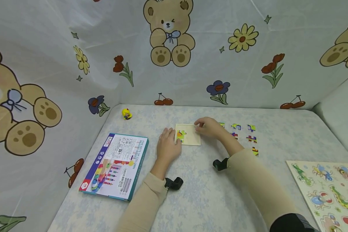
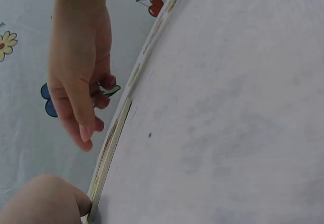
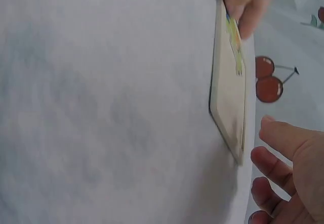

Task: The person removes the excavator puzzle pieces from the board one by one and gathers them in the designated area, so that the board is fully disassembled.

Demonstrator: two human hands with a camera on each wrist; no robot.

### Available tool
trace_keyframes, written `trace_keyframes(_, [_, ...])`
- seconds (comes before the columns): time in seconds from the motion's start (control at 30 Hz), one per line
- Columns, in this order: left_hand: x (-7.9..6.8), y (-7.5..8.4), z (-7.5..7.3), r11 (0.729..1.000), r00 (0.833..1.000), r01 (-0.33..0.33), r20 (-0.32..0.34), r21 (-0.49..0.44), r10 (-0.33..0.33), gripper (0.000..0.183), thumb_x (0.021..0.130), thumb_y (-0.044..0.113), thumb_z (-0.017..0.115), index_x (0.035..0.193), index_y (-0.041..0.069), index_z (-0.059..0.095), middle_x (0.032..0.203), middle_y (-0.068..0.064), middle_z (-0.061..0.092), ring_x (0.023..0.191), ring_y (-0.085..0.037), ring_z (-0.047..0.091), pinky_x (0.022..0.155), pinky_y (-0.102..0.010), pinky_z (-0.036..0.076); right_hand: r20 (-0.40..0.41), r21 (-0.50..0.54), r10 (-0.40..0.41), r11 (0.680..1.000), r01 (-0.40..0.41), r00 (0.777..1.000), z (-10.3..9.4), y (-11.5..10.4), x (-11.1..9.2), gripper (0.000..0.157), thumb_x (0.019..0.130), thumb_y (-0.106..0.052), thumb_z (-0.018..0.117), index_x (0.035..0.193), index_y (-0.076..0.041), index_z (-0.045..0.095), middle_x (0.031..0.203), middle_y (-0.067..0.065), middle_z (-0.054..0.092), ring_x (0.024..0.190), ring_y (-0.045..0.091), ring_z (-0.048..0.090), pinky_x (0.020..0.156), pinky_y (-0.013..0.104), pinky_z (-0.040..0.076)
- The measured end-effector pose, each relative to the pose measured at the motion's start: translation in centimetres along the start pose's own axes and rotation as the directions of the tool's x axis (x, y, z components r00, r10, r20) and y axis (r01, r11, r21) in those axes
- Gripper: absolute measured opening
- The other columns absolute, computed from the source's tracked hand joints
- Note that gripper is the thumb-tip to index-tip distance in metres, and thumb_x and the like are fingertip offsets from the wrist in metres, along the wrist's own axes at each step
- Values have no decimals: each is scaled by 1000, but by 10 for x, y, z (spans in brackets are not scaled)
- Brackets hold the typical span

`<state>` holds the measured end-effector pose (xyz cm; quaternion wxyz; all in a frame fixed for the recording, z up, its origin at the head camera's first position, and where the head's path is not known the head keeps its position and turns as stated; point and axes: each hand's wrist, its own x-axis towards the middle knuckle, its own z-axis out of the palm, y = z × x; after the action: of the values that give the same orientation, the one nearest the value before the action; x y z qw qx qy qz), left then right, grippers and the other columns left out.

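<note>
A small pale wooden puzzle board [image 1: 193,140] lies on the table, with a few colourful jigsaw pieces [image 1: 181,135] in its left part. My left hand [image 1: 169,145] rests at the board's left side, fingers extended along the edge and thumb at the lower left by the pieces. Over the board's upper right corner is my right hand [image 1: 210,127]. In the right wrist view its fingers [image 3: 276,135] are loosely bent and apart, with no piece seen between them. The left wrist view shows the left thumb [image 2: 81,204] against the board's edge [image 2: 114,143].
Several loose jigsaw pieces [image 1: 251,139] lie right of the board, partly behind the right arm. A boxed toy [image 1: 124,167] lies at the left, a small yellow figure [image 1: 126,113] behind it. A larger animal picture board [image 1: 322,187] sits at the front right.
</note>
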<state>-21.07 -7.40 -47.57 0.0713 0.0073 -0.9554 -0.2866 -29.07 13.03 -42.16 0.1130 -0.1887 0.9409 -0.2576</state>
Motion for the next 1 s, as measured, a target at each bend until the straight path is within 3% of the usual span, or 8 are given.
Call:
trace_keyframes(0.17, [1, 0, 0, 1000, 1000, -14, -5, 21, 14, 53, 96, 30, 51, 143, 6, 53, 154, -9, 46, 151, -28, 29, 124, -46, 25, 30, 17, -51, 999, 51, 998, 23, -19, 8, 30, 97, -24, 65, 123, -10, 68, 101, 7, 64, 89, 21, 55, 79, 34, 47])
trace_keyframes(0.33, [1, 1, -1, 999, 1000, -25, 5, 44, 25, 53, 96, 30, 50, 143, 6, 53, 153, -9, 46, 150, -28, 30, 124, -45, 25, 10, 25, -50, 998, 50, 999, 36, -27, 11, 26, 95, -26, 67, 116, -10, 71, 98, 6, 62, 87, 19, 55, 76, 32, 46])
trace_keyframes(0.7, [2, 2, -1, 998, 999, -37, 5, 56, 37, 53, 95, 29, 50, 142, 6, 54, 153, -9, 47, 150, -28, 31, 124, -44, 26, -37, 142, 3, 990, 2, 999, 42, -34, 11, 22, 92, -23, 72, 106, -11, 61, 98, 5, 61, 89, 19, 54, 79, 31, 46])
trace_keyframes(1.0, [1, 0, -1, 999, 999, -33, -1, 43, 33, 51, 95, 28, 51, 141, 5, 55, 152, -9, 48, 150, -29, 32, 124, -45, 26, -49, 252, -30, 967, 41, 998, 43, -33, 10, 17, 92, -17, 71, 100, -12, 57, 95, 5, 63, 83, 18, 57, 73, 28, 46])
